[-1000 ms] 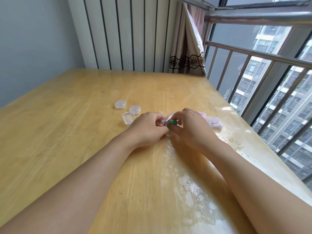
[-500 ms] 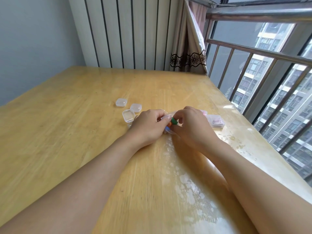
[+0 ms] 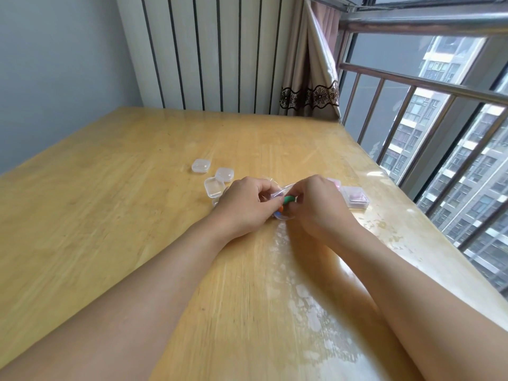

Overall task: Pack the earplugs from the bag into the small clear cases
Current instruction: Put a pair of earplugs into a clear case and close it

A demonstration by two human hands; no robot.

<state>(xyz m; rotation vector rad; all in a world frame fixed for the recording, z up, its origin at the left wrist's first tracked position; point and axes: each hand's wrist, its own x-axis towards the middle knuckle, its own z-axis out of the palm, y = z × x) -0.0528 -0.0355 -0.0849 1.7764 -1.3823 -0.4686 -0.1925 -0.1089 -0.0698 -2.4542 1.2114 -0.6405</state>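
A honey-yellow wooden table (image 3: 110, 215) is seen under small clear plastic cases (image 3: 201, 165), a green earplug (image 3: 289, 199) in a clear plastic bag (image 3: 280, 193), a pale pink flat box (image 3: 356, 197), and a beige curtain (image 3: 310, 78) banded with brown floral lace.

I see both bare forearms reaching forward and angling in so the hands meet. My left hand (image 3: 242, 207) has its fingers curled inward, tips pinched together. My right hand (image 3: 321, 204) faces it, fingers curled too, thumb and forefinger pinching.
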